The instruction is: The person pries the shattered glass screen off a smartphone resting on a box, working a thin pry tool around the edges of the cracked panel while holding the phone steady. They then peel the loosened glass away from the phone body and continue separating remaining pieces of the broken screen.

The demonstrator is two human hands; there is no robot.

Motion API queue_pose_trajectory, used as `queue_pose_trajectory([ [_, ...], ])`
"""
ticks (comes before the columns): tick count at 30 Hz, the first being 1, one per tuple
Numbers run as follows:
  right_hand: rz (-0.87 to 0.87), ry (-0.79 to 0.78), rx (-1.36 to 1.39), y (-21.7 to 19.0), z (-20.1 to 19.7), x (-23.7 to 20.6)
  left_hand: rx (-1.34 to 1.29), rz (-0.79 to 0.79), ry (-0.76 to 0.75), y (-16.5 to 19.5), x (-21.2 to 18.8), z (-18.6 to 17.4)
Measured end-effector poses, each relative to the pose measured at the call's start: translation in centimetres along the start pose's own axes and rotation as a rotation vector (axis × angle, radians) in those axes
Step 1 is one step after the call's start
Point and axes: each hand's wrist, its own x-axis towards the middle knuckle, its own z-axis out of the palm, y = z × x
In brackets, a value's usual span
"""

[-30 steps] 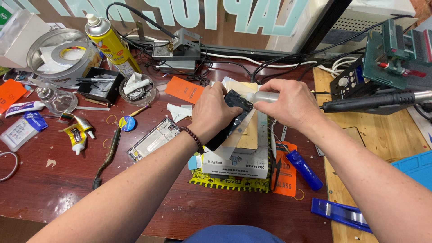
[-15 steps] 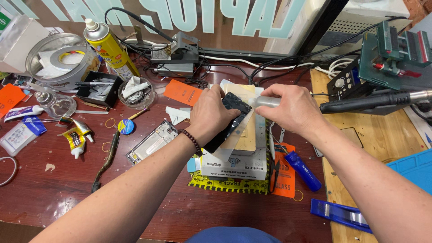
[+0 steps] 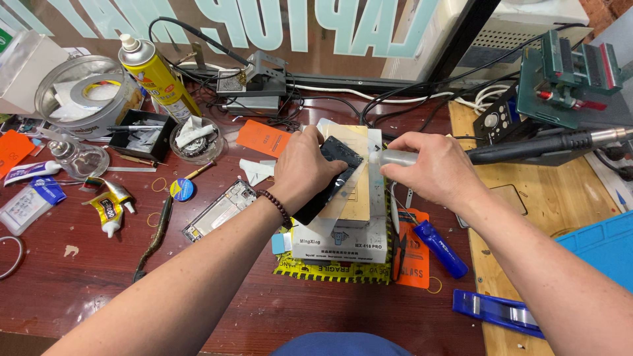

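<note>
**Two hands at work on a phone atop a heating block**

A dark red bench (image 3: 79,290) carried the clutter, with a lighter wooden board (image 3: 527,264) on its right side. Near the middle sat a white box-shaped heating block (image 3: 339,240) with a tan top plate. On that plate a black phone (image 3: 330,181) lay tilted, its far end pointing right. The left hand (image 3: 306,168) lay over the phone, fingers curled and grasping its left edge to pin it down. The right hand (image 3: 438,168) was clenched around the hot-air wand (image 3: 521,148), whose metal nozzle pointed left at the phone's far end; the black handle ran off to the right. Left of the block lay a bare phone frame (image 3: 217,211). Far left stood a yellow spray can (image 3: 158,72). Just right of the block lay a blue pen-shaped tool (image 3: 442,247).
</note>
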Motion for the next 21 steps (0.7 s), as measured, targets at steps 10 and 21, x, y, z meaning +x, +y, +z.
queue_pose_trajectory([
  [10,0.006,0.006,0.013,0.2,0.0,-0.6,0.012,-0.004,-0.007,0.0,0.0,-0.1],
  [21,0.104,-0.007,0.495,2.3,0.0,-0.6,0.024,0.010,-0.010,-0.1,0.0,-0.2],
])
